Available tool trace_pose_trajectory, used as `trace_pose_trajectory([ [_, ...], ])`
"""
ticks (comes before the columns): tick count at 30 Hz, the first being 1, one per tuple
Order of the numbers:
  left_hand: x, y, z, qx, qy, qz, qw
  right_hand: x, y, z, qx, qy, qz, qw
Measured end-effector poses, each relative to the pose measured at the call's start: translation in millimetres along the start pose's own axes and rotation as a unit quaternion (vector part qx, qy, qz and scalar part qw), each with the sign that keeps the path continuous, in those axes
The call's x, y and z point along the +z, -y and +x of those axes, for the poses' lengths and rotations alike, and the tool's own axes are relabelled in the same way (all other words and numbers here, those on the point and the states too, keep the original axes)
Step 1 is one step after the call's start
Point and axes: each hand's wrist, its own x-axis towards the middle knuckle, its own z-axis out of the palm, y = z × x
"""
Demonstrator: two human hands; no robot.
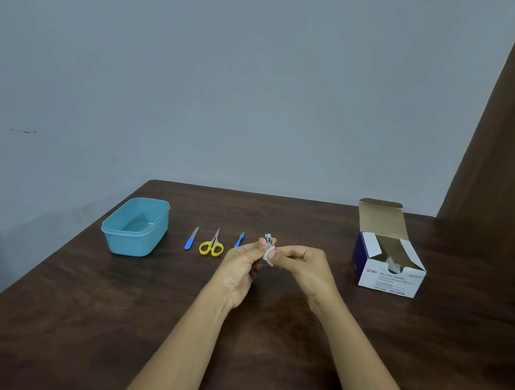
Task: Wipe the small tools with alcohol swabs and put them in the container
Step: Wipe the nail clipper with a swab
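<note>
Over table — left hand holds clipper upright, right hand pinches swab.

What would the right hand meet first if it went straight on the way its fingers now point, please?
The right hand points toward the left hand, so it would likely press the white swab into the nail clipper held there; depth is unclear.

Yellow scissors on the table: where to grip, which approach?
The scissors lie flat and closed, loops at the near end, blades pointing away. Probably pinch the yellow loops from above, on the near side. The nail file and blue-handled tool flank them with gaps, so sideways room looks adequate.
</note>
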Motion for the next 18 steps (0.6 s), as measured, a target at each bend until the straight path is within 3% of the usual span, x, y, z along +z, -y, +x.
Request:
trace_pose_trajectory([
  [6, 0.5, -2.4, 1.0, -0.007, -0.009, -0.039, 0.999, -0.9, -3.1, 0.2, 0.055, 0.033, -0.021, 0.998],
  [11, 3.7, -1.0, -2.7, -0.005, 0.0, -0.014, 1.0, -2.5, -2.6, 3.0, 0.096, 0.008, 0.041, 0.995],
  [18, 1.7, -4.1, -2.7, -0.031, 0.016, -0.066, 0.997, -4.7, 2.3, -0.5, 0.161, 0.084, 0.071, 0.981],
])
